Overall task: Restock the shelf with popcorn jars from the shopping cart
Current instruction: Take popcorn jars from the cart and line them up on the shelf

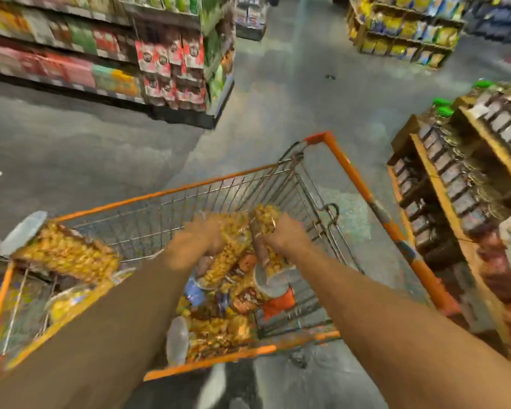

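Both arms reach forward from the bottom of the frame into an orange-framed wire shopping cart (341,169) that fills the centre of the view on a grey store floor (71,137). The left hand (192,243) is curled around a clear popcorn jar (227,255) that lies tilted over the heap in the cart, its pale lid toward the bottom of the frame. The right hand (286,237) grips a second popcorn jar (266,249) just beside the first, also tilted, its grey lid pointing down toward the pile; motion blur hides how the fingers lie on either jar. Below the two hands the cart basket holds a jumble of more popcorn jars and packets (219,323), yellow and orange, too blurred to count. At the lower left of the frame another large popcorn jar (62,252) lies on its side across the near left corner of the cart, its grey lid at the left end. At the right edge of the frame stands a wooden shelf unit (437,184) with rows of dark-labelled jars, some with green lids near its top. Long shelves of coloured packages (101,54) run across the upper left, and a low rack of yellow bags (401,31) sits at the upper right.
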Available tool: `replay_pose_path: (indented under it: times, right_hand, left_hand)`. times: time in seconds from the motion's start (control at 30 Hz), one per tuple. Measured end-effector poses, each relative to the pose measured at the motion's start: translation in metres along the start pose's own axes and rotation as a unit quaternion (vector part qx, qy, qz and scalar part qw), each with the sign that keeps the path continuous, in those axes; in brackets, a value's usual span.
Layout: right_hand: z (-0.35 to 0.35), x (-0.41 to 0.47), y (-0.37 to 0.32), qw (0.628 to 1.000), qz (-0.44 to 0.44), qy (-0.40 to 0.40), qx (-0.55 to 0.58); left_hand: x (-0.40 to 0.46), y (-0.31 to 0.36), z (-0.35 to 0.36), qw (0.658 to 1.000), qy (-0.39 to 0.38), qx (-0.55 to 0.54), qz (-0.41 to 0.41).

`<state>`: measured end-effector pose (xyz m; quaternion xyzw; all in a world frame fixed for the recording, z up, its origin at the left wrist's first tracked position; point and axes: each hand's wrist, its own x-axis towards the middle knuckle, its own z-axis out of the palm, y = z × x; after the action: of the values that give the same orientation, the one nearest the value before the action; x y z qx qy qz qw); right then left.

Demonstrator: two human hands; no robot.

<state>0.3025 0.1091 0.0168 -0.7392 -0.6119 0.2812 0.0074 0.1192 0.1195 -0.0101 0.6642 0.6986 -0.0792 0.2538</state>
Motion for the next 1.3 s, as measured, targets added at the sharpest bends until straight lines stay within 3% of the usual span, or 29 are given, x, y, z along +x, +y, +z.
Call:
replay_pose_path:
  times: [0.1,0.27,0.47,0.57,0.67,0.87,0.93,1.03,1.17,1.23,1.3]
  right_hand:
    - [0.038,0.057,0.013,0.999,0.021,-0.04,0.003]
    - [0.06,0.089,0.022,0.998,0.064,-0.017,0.01]
    - [0.033,0.091,0.025,0.99,0.063,-0.074,0.098]
    - [-0.006,0.07,-0.005,0.987,0.026,-0.125,0.098]
    - [-0.062,0.035,-0.064,0.982,-0.084,-0.128,0.113]
    - [-0.201,-0.075,-0.235,0.952,-0.259,-0.116,0.111]
    - [-0.24,-0.123,-0.294,0.933,-0.332,-0.081,0.114]
    - [-0.278,-0.221,-0.369,0.874,-0.446,-0.048,0.188]
    - [-0.276,-0.34,-0.459,0.802,-0.495,-0.088,0.322]
    - [-0.262,-0.392,-0.498,0.782,-0.474,-0.164,0.371]
    - [-0.245,-0.432,-0.535,0.74,-0.469,-0.255,0.409]
  left_hand:
    - [0.033,0.003,0.021,0.998,0.002,0.014,-0.064]
    - [0.079,0.028,0.056,0.997,-0.037,0.017,-0.062]
    - [0.06,0.035,0.033,0.996,0.016,0.011,-0.088]
    - [0.029,0.012,-0.037,0.989,-0.005,-0.088,-0.121]
    - [-0.022,-0.017,-0.13,0.966,0.005,-0.214,-0.142]
    - [-0.206,-0.083,-0.338,0.918,0.205,-0.307,-0.146]
    - [-0.283,-0.113,-0.397,0.89,0.29,-0.327,-0.132]
    - [-0.394,-0.155,-0.451,0.825,0.438,-0.348,-0.076]
    - [-0.516,-0.204,-0.468,0.689,0.592,-0.415,-0.058]
    - [-0.559,-0.24,-0.459,0.61,0.601,-0.512,-0.063]
    - [-0.592,-0.275,-0.452,0.559,0.525,-0.641,-0.03]
